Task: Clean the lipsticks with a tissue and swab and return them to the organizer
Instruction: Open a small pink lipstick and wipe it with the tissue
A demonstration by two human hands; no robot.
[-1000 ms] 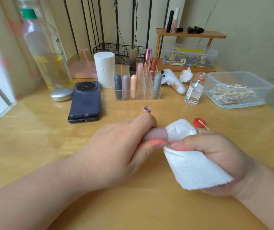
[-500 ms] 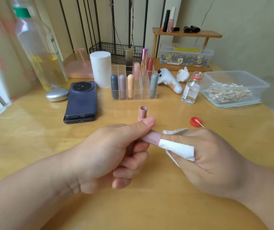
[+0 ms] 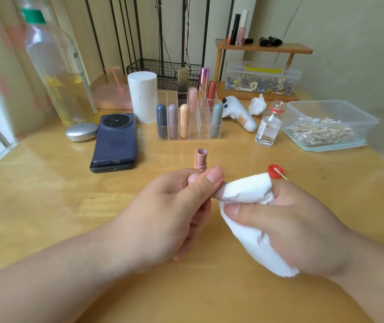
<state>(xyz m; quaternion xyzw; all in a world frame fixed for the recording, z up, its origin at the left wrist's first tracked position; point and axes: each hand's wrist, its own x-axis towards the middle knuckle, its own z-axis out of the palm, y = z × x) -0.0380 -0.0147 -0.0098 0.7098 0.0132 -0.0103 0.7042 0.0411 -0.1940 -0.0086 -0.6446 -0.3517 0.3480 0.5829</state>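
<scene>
Right hand [image 3: 291, 224] rolled thumb-up, grip pinching tissue [image 3: 246, 188]; left hand [image 3: 163, 213] grip holds tube [image 3: 219, 194].

No legible text anywhere in frame.

- Small glass vial [image 3: 267, 129], right of centre on the worktop: white paper label [image 3: 261, 129] with dark print lines, too small and blurred to read.
- Large clear bottle [image 3: 55, 66], upper left: label strip on its right edge, seen side-on, print unreadable; green band near the neck, no wording made out.
- Phone [image 3: 116, 138], left of centre: back face and camera ring, no brand mark discernible.
- Clear storage box [image 3: 262, 78] under the wooden shelf, upper right: contents show whitish tags, nothing readable.
</scene>
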